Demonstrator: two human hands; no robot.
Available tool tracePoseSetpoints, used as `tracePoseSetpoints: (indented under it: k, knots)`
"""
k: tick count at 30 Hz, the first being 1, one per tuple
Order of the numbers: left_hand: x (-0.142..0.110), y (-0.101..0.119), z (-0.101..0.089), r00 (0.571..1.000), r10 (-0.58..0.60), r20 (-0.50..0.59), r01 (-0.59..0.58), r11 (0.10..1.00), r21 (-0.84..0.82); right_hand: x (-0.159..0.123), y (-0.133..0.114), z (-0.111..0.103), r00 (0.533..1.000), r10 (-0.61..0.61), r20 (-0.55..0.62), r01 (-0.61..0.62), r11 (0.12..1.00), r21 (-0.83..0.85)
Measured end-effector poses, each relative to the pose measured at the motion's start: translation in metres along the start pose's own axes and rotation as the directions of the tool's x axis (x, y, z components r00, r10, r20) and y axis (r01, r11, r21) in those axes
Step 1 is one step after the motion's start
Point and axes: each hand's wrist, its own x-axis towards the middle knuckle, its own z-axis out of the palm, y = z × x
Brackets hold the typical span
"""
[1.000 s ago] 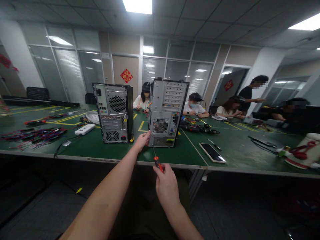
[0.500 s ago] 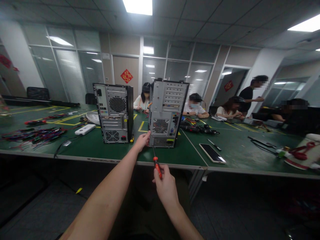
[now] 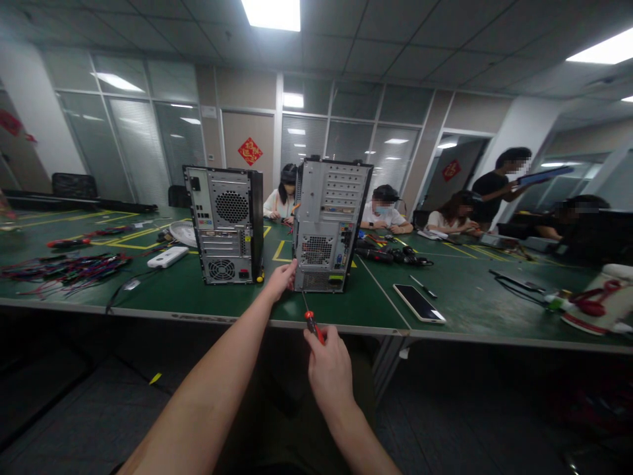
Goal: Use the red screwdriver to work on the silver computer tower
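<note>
- The tower (image 3: pixel 336 227) stands upright on the table (image 3: pixel 277 309), near its front edge, with the back panel facing the person; probably this is so that its lower edge is easy to see and to reach.
- The right hand (image 3: pixel 331 366) has its fingers closed around the handle of the screwdriver (image 3: pixel 313 324). The shaft points up and away, toward the lower left corner of the tower, perhaps to give a straight line to this corner. Whether the tip sits in a screw, I cannot tell.
- The left hand (image 3: pixel 281 280) is at the same lower left edge, I think to steady the tower or guide the tip. Whether its fingers pinch something, I cannot tell.
- The second tower (image 3: pixel 225 224) stands to the left, apart from the first, which leaves space for the left hand.
- The phone (image 3: pixel 419 303) lies flat to the right, away from the hands, likely to be out of the way.
</note>
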Motion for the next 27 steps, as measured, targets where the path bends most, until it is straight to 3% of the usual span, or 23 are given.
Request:
tracePoseSetpoints:
  k: [3,7,13,24,27]
  knots:
    - [-0.002,0.002,0.000,1.000,-0.002,-0.002,0.002,1.000,0.001,0.001,-0.001,0.000,1.000,0.024,-0.003,-0.024,0.992,0.122]
    - [0.000,0.000,0.000,1.000,0.001,-0.005,-0.001,1.000,0.017,0.004,-0.003,0.000,0.989,0.149,0.002,-0.139,0.919,0.368]
    - [0.007,-0.008,-0.002,1.000,0.012,-0.005,-0.012,1.000,0.029,0.008,-0.001,0.002,0.905,0.322,0.277,-0.422,0.605,0.675]
    - [0.004,-0.005,-0.001,1.000,0.007,0.008,-0.007,1.000,0.027,0.014,-0.004,0.009,0.859,0.340,0.383,-0.469,0.225,0.854]
    - [0.004,-0.004,-0.001,1.000,0.003,0.010,-0.003,1.000,0.015,0.013,-0.005,0.007,0.872,0.342,0.349,-0.445,0.260,0.857]
